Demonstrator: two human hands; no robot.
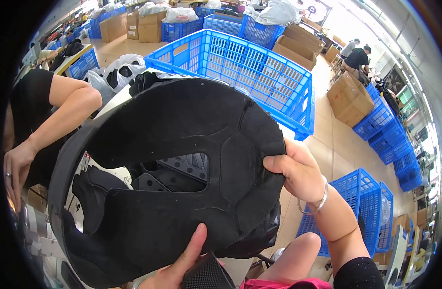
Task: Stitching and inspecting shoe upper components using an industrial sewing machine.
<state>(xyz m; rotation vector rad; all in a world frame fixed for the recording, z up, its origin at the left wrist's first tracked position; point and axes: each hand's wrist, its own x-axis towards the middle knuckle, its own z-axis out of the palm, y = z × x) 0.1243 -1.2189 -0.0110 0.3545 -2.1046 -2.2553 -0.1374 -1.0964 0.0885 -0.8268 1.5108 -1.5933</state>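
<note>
A large black moulded sheet [182, 111], rounded and bent, with a long slot through its middle and stitched or grooved lines at one end, is held up in front of me. My right hand [298, 171] pinches its right edge, thumb on the face, fingers behind. My left hand [175, 269] grips its lower edge, the thumb lying on the face and the other fingers mostly hidden. A black textured strip [209, 274] curves up beside my left hand; whether it joins the sheet I cannot tell. Through the slot show black pieces with round studs [185, 168].
Behind the sheet stands a big blue crate [230, 62]. At left a co-worker's arm [62, 115] reaches down close by. White bags [117, 72] with black items lie behind. Blue crates [351, 207] and a cardboard box [350, 98] are on the floor to the right.
</note>
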